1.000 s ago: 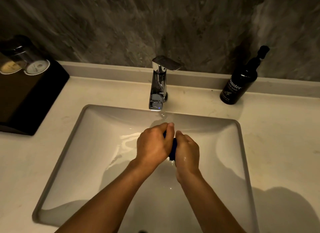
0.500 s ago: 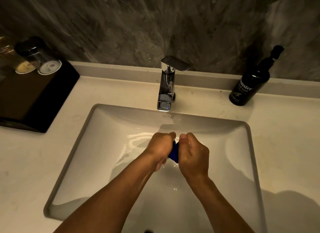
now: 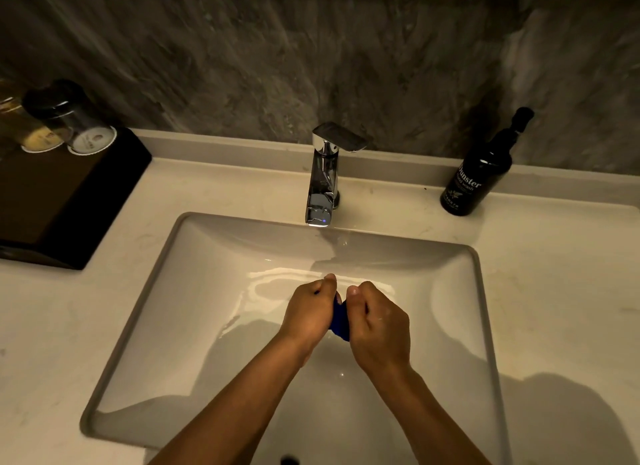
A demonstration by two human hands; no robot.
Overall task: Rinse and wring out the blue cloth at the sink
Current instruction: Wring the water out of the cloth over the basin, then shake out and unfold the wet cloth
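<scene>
At the centre of the frame, over the basin of the sink [image 3: 145, 312], both hands meet on the cloth [image 3: 339, 321]. The left hand [image 3: 310, 314] and the right hand [image 3: 379, 329] are each curled tight round one end of it, knuckles up, thumbs nearly touching above it. Only a short dark-blue twist shows between the two fists; the rest is hidden inside them.

The cloth looks small, soft and limp, light even when soaked, and bunched into a rope it gives way under the grip. Wet, it is likely a little slippery, so a full-fist hold at each end, close together as here, suits it better than a fingertip pinch. Nothing about it is fragile; it can take a hard twist.

The tap [image 3: 323, 177] stands just above the hands at the back rim. Whether water is running is hard to tell in this dim light, though the basin floor shines wet. This seems to be the wringing step.

A dark bottle [image 3: 476, 174] stands upper right; a black tray [image 3: 69, 201] sits at the left edge.
</scene>
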